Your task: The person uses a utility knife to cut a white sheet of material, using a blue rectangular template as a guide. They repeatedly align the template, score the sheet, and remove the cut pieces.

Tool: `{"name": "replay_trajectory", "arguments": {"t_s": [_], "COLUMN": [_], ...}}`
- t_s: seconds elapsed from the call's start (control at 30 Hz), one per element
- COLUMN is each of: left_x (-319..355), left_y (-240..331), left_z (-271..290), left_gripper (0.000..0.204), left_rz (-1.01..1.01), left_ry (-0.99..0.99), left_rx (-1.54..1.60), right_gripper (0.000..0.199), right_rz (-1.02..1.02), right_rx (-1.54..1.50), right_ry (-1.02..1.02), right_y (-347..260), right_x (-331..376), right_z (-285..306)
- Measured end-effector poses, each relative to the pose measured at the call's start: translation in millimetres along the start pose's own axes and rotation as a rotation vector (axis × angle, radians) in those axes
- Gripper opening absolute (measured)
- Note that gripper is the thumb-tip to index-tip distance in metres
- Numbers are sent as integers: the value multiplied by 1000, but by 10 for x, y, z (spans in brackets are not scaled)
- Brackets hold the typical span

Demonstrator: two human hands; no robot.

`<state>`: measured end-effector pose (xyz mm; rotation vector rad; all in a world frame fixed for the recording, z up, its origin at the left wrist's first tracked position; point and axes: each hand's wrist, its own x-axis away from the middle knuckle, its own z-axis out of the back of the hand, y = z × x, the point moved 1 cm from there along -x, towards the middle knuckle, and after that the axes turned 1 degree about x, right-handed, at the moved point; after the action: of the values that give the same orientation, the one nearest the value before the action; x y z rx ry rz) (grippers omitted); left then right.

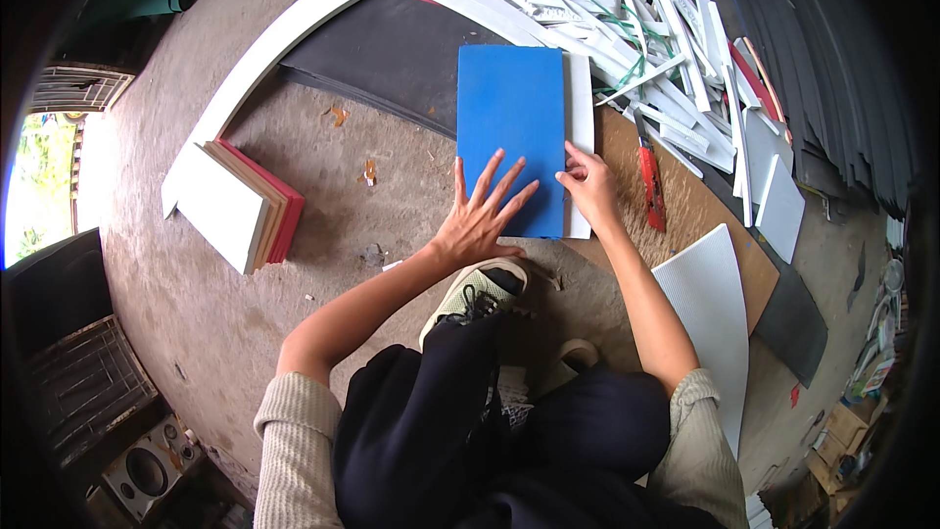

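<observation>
A blue rectangular foam-like sheet [511, 103] lies on top of a white sheet [579, 98], which shows as a strip along its right side. My left hand [478, 211] presses on the lower part of the blue sheet, fingers spread flat. At the blue sheet's right edge is my right hand [590, 184], its fingers curled and pinched over the white strip. Whatever its fingertips may hold is hidden. Just right of that hand, a red-handled utility knife [650, 181] rests on a brown board [705, 220].
White offcuts [676, 49] are heaped at the far right. Dark sheets [392, 49] lie beyond the blue one. A stack of white, tan and red pieces [250, 211] stands on the left. One curved white sheet [710, 304] is beside my right forearm.
</observation>
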<state>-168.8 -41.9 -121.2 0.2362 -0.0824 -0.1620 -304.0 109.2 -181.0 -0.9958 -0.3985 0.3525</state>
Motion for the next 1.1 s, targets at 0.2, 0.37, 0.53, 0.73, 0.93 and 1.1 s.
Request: {"name": "replay_trajectory", "arguments": {"t_s": [0.2,0.37,0.53,0.73,0.93,1.1], "left_x": [-45,-72,-56,-124,-448,-882], "left_y": [-38,-19,-37,-27,-232,-593], "left_z": [-114,-141,-144,-120,62,299], "left_gripper": [95,95,94,96,90,105], "left_rz": [44,28,15,-6,100,222], "left_ry": [15,35,38,15,15,-223], "left_rx": [-82,-90,-98,-156,-47,78], "right_gripper": [48,48,49,47,43,57], "right_rz": [13,49,43,79,-20,-31], "right_rx": [-39,-30,-56,-33,643,828], "right_ry": [-11,-18,-26,-5,326,161], "right_y": [-52,2,-43,-78,45,208], "right_x": [7,-7,30,19,87,53], "right_z": [1,24,27,72,812,989]}}
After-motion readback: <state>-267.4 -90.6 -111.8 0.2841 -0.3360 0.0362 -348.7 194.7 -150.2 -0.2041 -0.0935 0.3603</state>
